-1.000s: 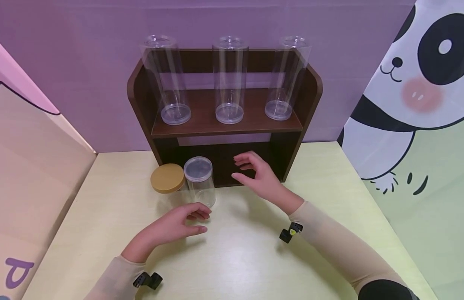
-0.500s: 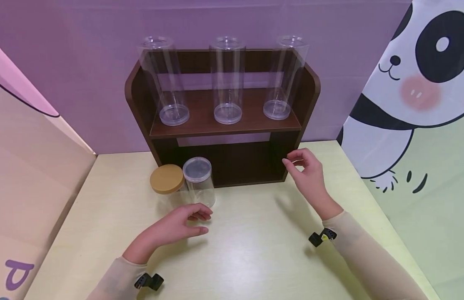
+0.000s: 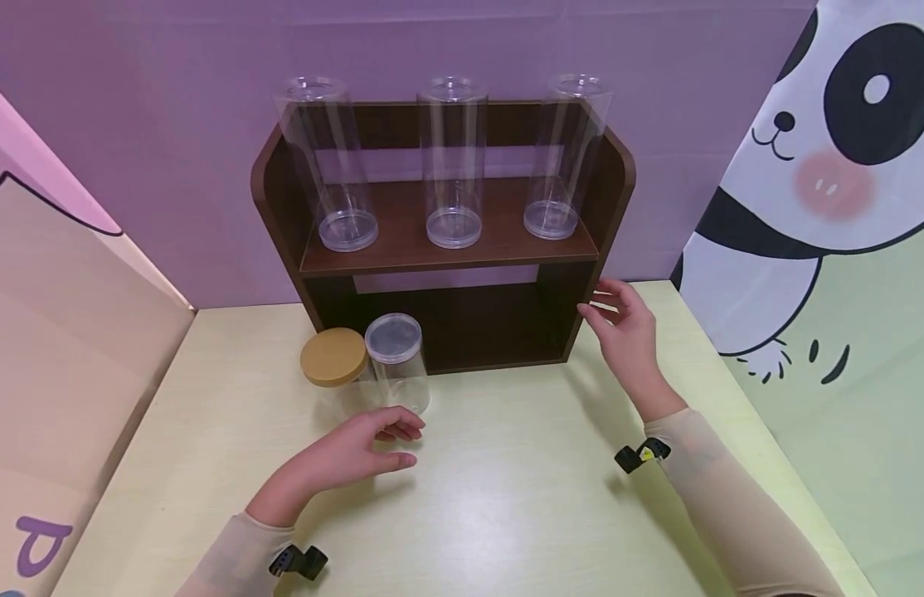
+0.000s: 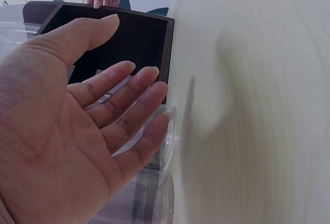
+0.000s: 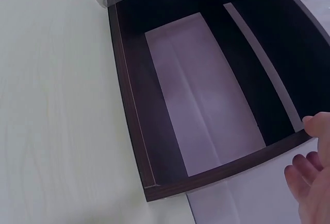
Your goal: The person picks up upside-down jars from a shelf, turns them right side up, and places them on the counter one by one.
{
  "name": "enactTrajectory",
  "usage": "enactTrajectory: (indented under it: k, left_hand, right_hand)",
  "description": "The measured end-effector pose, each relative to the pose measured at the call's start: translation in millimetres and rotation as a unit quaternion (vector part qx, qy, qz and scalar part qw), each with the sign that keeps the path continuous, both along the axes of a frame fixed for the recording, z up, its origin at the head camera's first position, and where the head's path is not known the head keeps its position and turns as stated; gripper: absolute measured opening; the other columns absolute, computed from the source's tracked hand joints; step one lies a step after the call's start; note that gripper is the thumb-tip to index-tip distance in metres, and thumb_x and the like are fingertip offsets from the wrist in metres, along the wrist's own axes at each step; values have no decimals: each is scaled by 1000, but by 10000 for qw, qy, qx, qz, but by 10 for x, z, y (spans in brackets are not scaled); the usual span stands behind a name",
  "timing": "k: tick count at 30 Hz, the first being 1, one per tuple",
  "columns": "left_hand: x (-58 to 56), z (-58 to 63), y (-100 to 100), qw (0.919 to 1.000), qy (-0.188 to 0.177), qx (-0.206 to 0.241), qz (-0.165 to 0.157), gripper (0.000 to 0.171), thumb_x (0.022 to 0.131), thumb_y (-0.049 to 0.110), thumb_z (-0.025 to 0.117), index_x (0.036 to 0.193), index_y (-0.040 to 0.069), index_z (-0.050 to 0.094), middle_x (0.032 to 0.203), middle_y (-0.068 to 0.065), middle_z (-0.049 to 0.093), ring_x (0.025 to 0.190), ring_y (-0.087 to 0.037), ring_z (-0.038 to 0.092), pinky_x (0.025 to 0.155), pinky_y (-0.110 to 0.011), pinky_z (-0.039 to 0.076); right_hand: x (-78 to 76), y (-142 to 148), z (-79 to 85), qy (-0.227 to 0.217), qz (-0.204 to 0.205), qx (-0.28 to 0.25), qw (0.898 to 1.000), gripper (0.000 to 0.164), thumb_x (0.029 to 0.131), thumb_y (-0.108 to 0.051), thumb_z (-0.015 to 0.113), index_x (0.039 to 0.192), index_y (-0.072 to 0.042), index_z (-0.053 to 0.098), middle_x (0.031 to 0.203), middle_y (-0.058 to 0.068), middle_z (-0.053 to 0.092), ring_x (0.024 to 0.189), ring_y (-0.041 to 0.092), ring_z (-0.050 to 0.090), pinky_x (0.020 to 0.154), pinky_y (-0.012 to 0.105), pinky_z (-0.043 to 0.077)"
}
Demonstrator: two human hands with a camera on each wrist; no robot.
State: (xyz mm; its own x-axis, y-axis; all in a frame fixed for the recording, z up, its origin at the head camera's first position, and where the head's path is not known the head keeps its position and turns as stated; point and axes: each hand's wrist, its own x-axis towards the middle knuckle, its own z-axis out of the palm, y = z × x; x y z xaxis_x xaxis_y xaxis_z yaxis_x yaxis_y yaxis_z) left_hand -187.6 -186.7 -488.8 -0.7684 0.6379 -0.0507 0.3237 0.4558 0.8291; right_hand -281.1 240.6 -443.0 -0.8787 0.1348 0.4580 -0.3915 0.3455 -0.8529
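Note:
A dark brown two-tier wooden shelf [image 3: 462, 264] stands against the back wall. My right hand [image 3: 629, 348] is at its right side panel; the thumb [image 5: 312, 123] meets the panel's front edge, while the loosely bent fingers lie along the outer side. No firm grip shows. My left hand [image 3: 350, 456] hovers over the table with relaxed, parted fingers and holds nothing. Just beyond it stand a clear jar with a tan lid [image 3: 333, 356] and a clear jar with a translucent lid [image 3: 394, 338], side by side before the shelf's left front.
Tall clear cylinders stand upright on the upper tier: a left cylinder [image 3: 346, 228], a middle cylinder [image 3: 454, 225] and a right cylinder [image 3: 551, 217]. The pale wooden table [image 3: 492, 497] is bounded by a purple back wall [image 3: 171, 166] and a panda-print right panel [image 3: 835, 207].
My right hand has moved right, from before the lower tier to the shelf's right side panel, then slightly farther back along it. The left hand and jars stay put.

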Motion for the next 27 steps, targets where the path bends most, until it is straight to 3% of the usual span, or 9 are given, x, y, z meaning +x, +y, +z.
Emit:
enactTrajectory:
  k: [9, 20, 27]
  left_hand:
    - [3, 9, 8, 10000, 4, -19, 0, 45, 101, 22, 84, 137, 3, 67, 128, -7, 73, 121, -30, 70, 111, -54, 56]
    - [22, 46, 18, 10000, 83, -6, -10, 45, 102, 25, 84, 138, 4, 67, 129, -6, 74, 121, -30, 71, 111, -55, 56]
    - [75, 219, 48, 9998, 110, 135, -102, 44, 103, 26, 82, 139, 6, 66, 132, -10, 73, 123, -35, 70, 112, -58, 55]
  right_hand:
    - [-43, -63, -18, -23, -5, -311, 9995, 38, 102, -4, 79, 139, 0, 72, 131, 17, 76, 115, 9, 71, 102, 23, 60]
    - [-40, -93, -53, 92, -297, -67, 9995, 33, 104, -10, 79, 136, -6, 75, 125, 10, 79, 115, 12, 71, 97, 19, 60]
    - [-64, -130, -104, 390, -382, 135, 9984, 25, 104, -3, 75, 130, -2, 72, 121, 12, 76, 111, 13, 68, 88, 15, 59]
